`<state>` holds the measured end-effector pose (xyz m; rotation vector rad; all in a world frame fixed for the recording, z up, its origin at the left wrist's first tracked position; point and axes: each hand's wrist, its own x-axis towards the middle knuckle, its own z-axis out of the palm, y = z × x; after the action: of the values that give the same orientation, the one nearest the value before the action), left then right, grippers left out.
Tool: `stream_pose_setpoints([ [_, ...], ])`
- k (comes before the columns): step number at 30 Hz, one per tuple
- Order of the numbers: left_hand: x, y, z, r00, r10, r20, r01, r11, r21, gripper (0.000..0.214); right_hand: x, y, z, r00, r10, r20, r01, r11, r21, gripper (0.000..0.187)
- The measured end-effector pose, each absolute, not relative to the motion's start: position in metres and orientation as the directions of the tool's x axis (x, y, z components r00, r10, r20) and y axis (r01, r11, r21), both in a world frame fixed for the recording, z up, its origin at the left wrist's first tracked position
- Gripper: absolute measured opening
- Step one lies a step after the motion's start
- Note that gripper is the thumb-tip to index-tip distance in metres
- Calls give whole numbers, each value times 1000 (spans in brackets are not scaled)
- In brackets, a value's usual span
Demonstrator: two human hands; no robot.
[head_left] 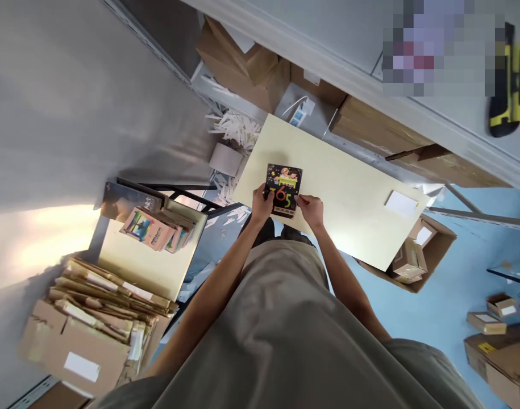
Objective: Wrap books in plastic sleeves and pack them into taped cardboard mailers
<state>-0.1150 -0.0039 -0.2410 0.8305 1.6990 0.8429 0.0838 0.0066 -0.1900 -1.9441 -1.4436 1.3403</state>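
Observation:
A dark book (284, 183) with "365" and a colourful picture on its cover is between my two hands, above the near left part of the pale table (349, 193). My left hand (262, 204) grips its left edge, thumb on the cover. On the opposite edge, my right hand (311, 209) pinches the book with thumb and fingers. Whether the book rests on the table or is lifted slightly, I cannot tell.
Books (146, 227) lie on a side table to the left, above a carton (80, 346) stuffed with flattened cardboard. White paper strips (238, 128) heap behind the table. A white card (401, 203) lies at its right end. An open carton (434, 244) stands below. A yellow-black cutter (507, 85) sits on the shelf.

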Motion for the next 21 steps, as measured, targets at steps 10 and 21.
stream_pose_setpoints([
  [10, -156, 115, -320, -99, 935, -339, 513, 340, 788, 62, 20, 123, -267, 335, 814, -474, 592, -573, -567, 43],
  [21, -236, 101, -336, -115, 933, -342, 394, 359, 846, 57, -59, 147, -246, 353, 874, -335, 879, -432, -201, 18],
])
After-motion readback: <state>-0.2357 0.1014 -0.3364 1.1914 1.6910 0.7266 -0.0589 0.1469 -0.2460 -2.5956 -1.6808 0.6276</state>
